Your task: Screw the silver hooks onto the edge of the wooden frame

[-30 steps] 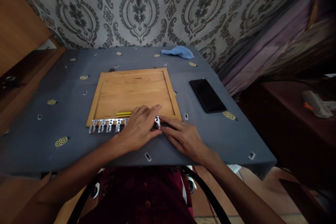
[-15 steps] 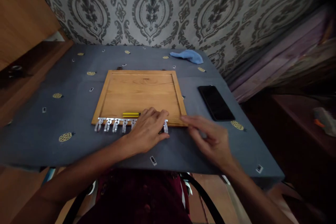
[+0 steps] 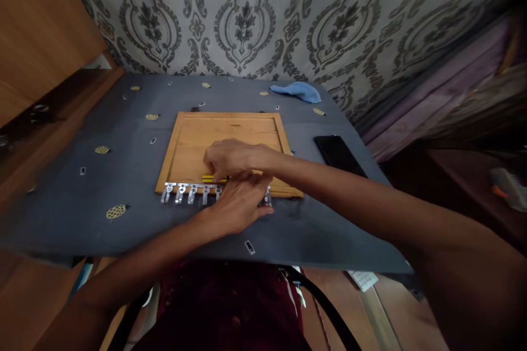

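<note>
A shallow wooden tray (image 3: 189, 134) lies on the grey cloth. Along its near rim runs a metal hook rail (image 3: 187, 192) with several hooks. My left hand (image 3: 241, 203) lies flat on the right part of that rail, fingers stretched out. My right hand (image 3: 230, 158) has come across above it and curls down over a yellow pencil (image 3: 212, 179) lying inside the tray by the near rim. Its fingertips are at the pencil; whether they grip it I cannot tell.
A black phone (image 3: 340, 153) lies right of the tray, partly behind my right forearm. A blue cloth (image 3: 297, 91) sits at the table's far edge by the patterned wall. A wooden cabinet (image 3: 37, 38) stands at left.
My right hand left the rail's right end, swung out to the right, then reached across over my left hand to the yellow pencil. My left hand stayed on the rail.
</note>
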The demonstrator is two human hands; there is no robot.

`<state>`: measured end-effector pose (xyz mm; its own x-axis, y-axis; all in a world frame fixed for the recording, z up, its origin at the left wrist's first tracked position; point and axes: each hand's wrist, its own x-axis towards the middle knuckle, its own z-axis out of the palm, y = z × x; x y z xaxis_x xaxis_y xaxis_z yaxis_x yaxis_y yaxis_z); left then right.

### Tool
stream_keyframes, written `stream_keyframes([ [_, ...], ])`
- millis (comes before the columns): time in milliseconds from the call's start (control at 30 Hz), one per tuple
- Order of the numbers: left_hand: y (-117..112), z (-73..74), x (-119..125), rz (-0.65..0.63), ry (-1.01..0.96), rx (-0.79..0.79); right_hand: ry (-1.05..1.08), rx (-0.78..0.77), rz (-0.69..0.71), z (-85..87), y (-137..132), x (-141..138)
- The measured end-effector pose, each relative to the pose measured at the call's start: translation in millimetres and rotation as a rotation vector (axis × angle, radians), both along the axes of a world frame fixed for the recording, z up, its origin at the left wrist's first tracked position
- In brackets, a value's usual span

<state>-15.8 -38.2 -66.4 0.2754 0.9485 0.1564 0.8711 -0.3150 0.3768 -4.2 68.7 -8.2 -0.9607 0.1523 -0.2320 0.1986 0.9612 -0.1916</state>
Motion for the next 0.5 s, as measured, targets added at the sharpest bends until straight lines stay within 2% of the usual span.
stream_keyframes([
  [200, 1.7, -0.6, -0.6, -0.01, -0.014, 0.009, -0.008, -0.011, 0.02, -3.0, -0.3, 0.4],
  [333, 0.6, 3.7, 0.2, -0.018, -0.024, 0.0, 0.207, 0.01, -0.121, 3.6, 20.8, 29.8],
  [367, 0.2, 5.7, 0.5, -0.021, -0.027, -0.006, 0.309, 0.017, -0.195, 4.6, 25.6, 41.5],
  [433, -0.2, 9.8, 0.7, -0.023, -0.033, -0.023, 0.763, -0.104, -0.381, 5.2, 29.7, 68.4],
  [500, 0.0, 13.2, 0.5, -0.025, -0.041, -0.046, 1.169, -0.212, -0.465, 3.8, 24.6, 95.1],
])
